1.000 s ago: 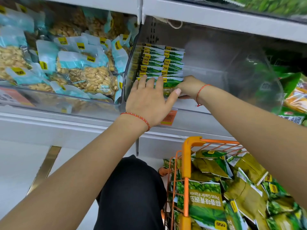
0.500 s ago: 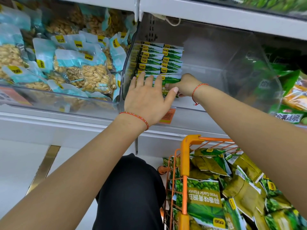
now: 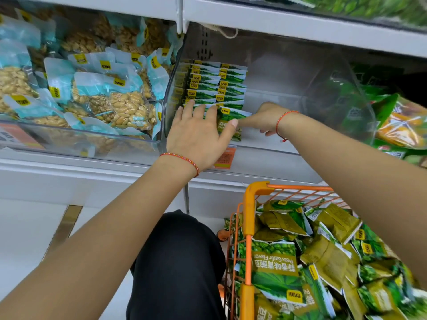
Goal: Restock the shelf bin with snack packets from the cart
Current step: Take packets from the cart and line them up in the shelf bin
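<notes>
White shop shelves fill the background, with a clear shelf bin [image 3: 261,144] straight ahead of both hands. Inside it, green snack packets [image 3: 215,85] stand on edge in two tight rows at the left end, just beyond the fingertips. The left hand [image 3: 199,137] lies flat with straight, spread fingers and presses against the front packets of these rows. The right hand [image 3: 265,118] comes from the right side, and its fingers pinch the front packet [image 3: 231,115] of the right row, which leans a little. The left thumb almost touches this packet. To the right of the right hand, the bin has only bare floor.

Each packet is green with a white top edge and a small yellow label. About nine packets are visible in each row, but the exact number I cannot tell.

Below the right arm stands one orange cart [image 3: 248,215], full of loose packets [image 3: 277,271] of the same kind, too many and too mixed to count. One of them shows the words "Peas Garlic Flavor". To the left of the left hand, one other bin [image 3: 92,144] holds pale blue bags of nuts [image 3: 124,107]. Each wrist wears one red string bracelet [image 3: 184,159].
</notes>
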A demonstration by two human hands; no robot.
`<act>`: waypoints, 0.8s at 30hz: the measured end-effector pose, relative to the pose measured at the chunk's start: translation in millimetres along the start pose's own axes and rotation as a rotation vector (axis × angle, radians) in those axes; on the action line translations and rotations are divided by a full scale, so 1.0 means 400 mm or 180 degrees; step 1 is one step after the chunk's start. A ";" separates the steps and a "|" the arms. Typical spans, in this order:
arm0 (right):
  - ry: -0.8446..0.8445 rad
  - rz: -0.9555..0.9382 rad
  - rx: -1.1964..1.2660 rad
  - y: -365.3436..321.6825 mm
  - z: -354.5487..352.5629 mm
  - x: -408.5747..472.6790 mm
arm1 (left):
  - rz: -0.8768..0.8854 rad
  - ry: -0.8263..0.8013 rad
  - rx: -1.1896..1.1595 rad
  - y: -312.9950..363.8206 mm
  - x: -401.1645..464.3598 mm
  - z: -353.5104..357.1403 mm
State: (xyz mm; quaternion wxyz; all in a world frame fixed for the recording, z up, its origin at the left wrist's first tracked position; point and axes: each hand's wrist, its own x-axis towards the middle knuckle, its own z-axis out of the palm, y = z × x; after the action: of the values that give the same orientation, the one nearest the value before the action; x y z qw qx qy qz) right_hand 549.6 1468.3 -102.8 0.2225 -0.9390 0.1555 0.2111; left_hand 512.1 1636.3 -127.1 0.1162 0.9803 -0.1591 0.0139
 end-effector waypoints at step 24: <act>0.0414 0.0406 -0.1366 0.571 -0.032 -0.555 | 0.2227 -0.2000 0.0077 0.393 -0.299 0.013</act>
State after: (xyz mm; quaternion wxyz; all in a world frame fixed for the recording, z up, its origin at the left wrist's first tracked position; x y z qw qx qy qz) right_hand 274.0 1311.6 -69.5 -0.0066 -0.9647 0.1801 0.1919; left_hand 348.9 1527.2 -104.6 0.0393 0.8258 -0.5073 -0.2433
